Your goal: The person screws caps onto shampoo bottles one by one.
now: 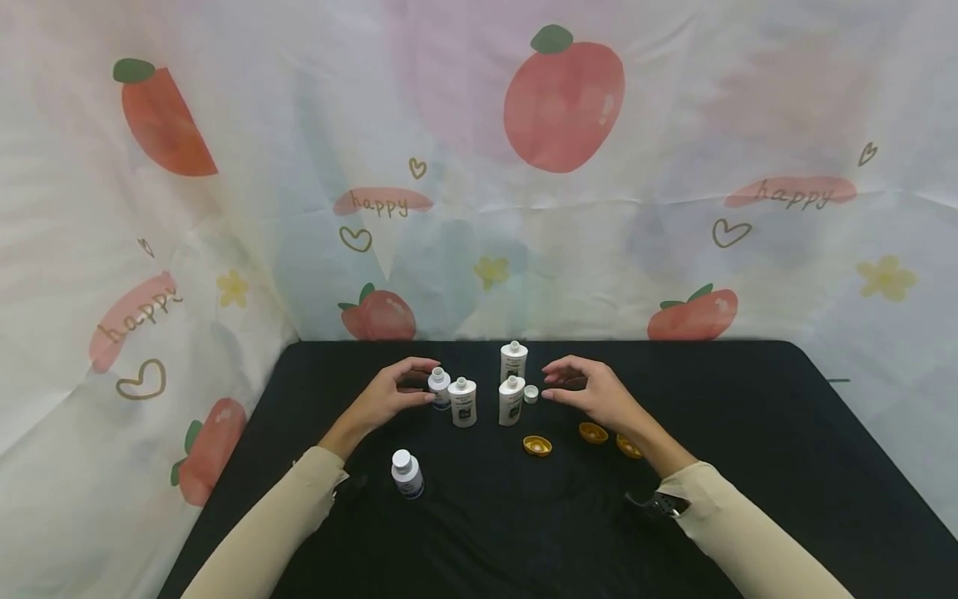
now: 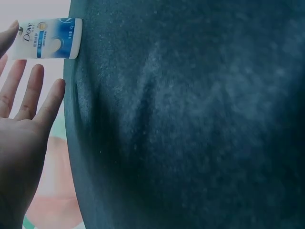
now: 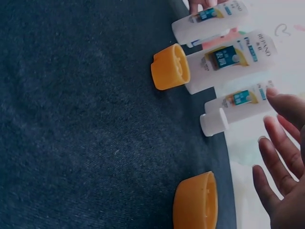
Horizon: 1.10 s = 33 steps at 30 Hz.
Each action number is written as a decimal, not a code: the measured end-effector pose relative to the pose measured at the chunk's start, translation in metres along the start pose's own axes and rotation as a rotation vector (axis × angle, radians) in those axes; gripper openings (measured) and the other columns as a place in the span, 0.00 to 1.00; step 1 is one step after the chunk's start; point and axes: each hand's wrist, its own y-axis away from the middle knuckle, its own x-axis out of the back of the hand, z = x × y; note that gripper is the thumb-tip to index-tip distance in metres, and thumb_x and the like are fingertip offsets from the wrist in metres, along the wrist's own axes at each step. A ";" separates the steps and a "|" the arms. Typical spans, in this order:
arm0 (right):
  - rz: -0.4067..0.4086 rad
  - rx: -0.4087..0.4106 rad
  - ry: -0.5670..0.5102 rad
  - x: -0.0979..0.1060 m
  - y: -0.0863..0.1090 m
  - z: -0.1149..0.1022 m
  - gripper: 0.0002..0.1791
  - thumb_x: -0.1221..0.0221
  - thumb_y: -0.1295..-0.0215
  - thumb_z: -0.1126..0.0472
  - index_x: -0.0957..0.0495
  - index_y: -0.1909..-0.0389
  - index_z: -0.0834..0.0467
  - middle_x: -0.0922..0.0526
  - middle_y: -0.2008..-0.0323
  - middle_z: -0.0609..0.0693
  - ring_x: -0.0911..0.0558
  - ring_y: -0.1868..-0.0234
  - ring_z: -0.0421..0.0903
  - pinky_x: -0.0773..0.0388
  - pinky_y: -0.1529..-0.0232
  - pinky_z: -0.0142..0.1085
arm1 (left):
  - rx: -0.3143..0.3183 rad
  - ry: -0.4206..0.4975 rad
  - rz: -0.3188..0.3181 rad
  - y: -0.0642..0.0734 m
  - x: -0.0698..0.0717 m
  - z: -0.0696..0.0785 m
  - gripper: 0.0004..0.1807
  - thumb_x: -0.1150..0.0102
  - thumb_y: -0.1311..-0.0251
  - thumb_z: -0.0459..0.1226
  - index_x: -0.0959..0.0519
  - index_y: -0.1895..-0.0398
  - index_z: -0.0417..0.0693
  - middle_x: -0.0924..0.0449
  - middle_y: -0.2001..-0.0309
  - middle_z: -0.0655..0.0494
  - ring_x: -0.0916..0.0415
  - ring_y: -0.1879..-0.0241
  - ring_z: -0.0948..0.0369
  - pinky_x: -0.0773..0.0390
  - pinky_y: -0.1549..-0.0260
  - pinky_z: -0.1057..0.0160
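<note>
In the head view my left hand (image 1: 383, 398) is beside an uncapped white Dove bottle (image 1: 439, 391), thumb and fingertips right at its side. The left wrist view shows that bottle (image 2: 51, 38) upright on the cloth, its label blue, with my spread fingers (image 2: 33, 90) around it, not curled. Just right of it are three open-necked white REPAND bottles: a front left one (image 1: 463, 405), a front right one (image 1: 511, 403) and a back one (image 1: 514, 358). My right hand (image 1: 595, 393) hovers, fingers loosely bent and holding nothing, near a small white cap (image 1: 530, 394).
Three orange caps lie on the black cloth (image 1: 486, 532): a left one (image 1: 536, 447), a middle one (image 1: 594, 433) and a right one (image 1: 630, 448) partly behind my right forearm. A capped white bottle (image 1: 407, 476) stands nearer me. A printed curtain (image 1: 464, 249) hangs behind the table.
</note>
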 end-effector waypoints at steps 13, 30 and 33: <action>-0.019 -0.022 0.020 -0.003 -0.008 0.009 0.21 0.31 0.35 0.57 0.20 0.44 0.61 0.14 0.53 0.56 0.16 0.53 0.47 0.20 0.46 0.52 | -0.043 -0.010 -0.006 -0.009 -0.007 -0.004 0.24 0.29 0.39 0.33 0.21 0.39 0.45 0.19 0.42 0.50 0.23 0.42 0.51 0.26 0.45 0.46; -0.027 -0.020 0.011 -0.011 -0.018 0.020 0.21 0.30 0.36 0.58 0.19 0.45 0.63 0.13 0.54 0.55 0.16 0.54 0.49 0.19 0.49 0.48 | -0.010 -0.008 0.005 -0.011 -0.013 -0.005 0.22 0.29 0.40 0.33 0.21 0.42 0.49 0.19 0.45 0.52 0.22 0.46 0.53 0.27 0.45 0.46; -0.033 -0.011 0.008 -0.012 -0.019 0.019 0.21 0.30 0.36 0.58 0.19 0.46 0.63 0.13 0.54 0.56 0.16 0.54 0.49 0.19 0.49 0.47 | -0.009 -0.010 0.011 -0.010 -0.012 -0.007 0.23 0.28 0.40 0.34 0.21 0.42 0.49 0.18 0.45 0.52 0.22 0.47 0.54 0.26 0.46 0.48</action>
